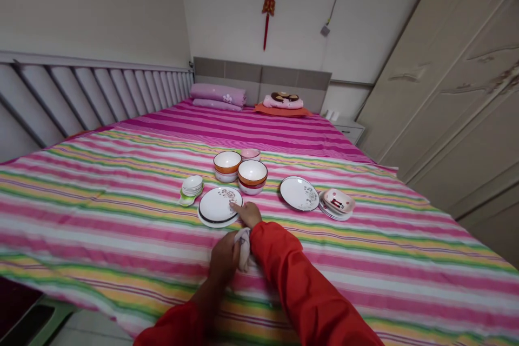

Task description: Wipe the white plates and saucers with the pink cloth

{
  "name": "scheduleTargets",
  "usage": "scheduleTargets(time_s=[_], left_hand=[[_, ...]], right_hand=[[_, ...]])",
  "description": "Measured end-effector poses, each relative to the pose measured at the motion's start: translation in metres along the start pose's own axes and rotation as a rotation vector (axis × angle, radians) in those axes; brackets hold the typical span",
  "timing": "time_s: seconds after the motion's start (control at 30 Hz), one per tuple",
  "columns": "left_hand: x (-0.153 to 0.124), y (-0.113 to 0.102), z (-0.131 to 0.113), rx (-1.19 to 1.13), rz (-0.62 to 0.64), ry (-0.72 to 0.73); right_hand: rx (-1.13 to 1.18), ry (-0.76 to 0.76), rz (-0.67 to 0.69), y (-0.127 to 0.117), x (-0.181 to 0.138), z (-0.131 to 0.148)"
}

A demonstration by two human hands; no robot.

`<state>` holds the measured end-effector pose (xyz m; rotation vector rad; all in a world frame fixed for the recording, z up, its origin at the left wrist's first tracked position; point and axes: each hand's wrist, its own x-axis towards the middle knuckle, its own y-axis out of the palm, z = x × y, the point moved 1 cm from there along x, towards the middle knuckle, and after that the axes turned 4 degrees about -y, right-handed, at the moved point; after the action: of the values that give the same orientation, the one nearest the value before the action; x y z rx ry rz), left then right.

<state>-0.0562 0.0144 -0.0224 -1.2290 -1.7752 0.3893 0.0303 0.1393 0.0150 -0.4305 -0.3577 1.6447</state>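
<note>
Flowered plate (219,201) tops a small stack on the bed (405,275), toward the foot edge and left of the bed's midline; a paler rim shows beneath it. Right hand (248,214) is the nearer: it sits at the plate's right rim, a finger laid over the decorated face, the others bent; cannot tell whether it grips the rim or only rests there. From that hand the plate lies left and slightly toward the headboard (259,78). The plate is round, so no long axis; rim side is what counts. Left hand (225,257) is closed around a bunched pale cloth (244,248), apart from the plate and nearer the foot edge; from it the plate lies headboard-ward. Bowls (252,175) stand just beyond the plate, also on the headboard side.
</note>
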Motion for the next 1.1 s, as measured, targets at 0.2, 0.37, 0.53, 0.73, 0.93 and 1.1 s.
scheduleTargets(time_s=[0.2,0.37,0.53,0.73,0.93,1.1], left_hand=[[0.000,0.001,0.000,0.021,0.027,-0.025],[0.001,-0.001,-0.002,0.003,0.033,-0.033],[0.001,-0.003,-0.004,-0.004,0.020,-0.030],[0.000,0.001,-0.001,0.031,-0.025,0.002],[0.001,-0.002,-0.003,-0.004,-0.028,-0.016],[0.003,-0.009,-0.007,-0.067,0.027,-0.085]], right_hand=[[0.177,0.050,-0.006,0.002,0.006,-0.002],[0.449,0.109,0.043,0.000,-0.004,-0.005],[0.748,0.163,0.027,-0.011,-0.023,-0.009],[0.946,0.155,-0.114,-0.036,-0.050,-0.025],[1.048,0.124,-0.214,-0.066,-0.086,-0.049],[1.080,0.125,-0.277,-0.084,-0.113,-0.065]])
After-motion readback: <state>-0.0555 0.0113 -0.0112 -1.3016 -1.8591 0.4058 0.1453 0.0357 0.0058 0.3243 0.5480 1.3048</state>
